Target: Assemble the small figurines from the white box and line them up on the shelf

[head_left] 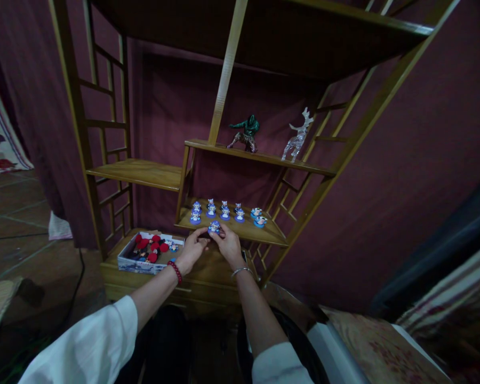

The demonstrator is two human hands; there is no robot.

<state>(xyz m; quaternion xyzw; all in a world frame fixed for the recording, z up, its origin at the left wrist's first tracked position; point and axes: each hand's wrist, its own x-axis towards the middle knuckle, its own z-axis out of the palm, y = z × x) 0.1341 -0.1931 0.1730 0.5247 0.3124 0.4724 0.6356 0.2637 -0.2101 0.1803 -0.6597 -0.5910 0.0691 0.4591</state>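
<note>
A small purple-and-white figurine (214, 228) is held up at the front edge of the small shelf (248, 233). My right hand (229, 246) pinches it from the right, thumb in front. From the left, the thumb and index fingertip of my left hand (193, 250) close on its other side. Behind it on the shelf stand several similar purple figurines (224, 213) in rows. Two blue-based figurines (259, 221) stand toward the right end. Left of my hands, an open cardboard box (138, 265) holds several red-based figurines (152, 257) lying jumbled.
The wooden shelf unit (220, 80) rises in front of me. On the ledge above the figurines are a dark green crouching statuette (248, 133) and a clear deer figure (298, 138). A bare wooden shelf (140, 173) is at left. A cardboard piece (384, 341) lies at lower right.
</note>
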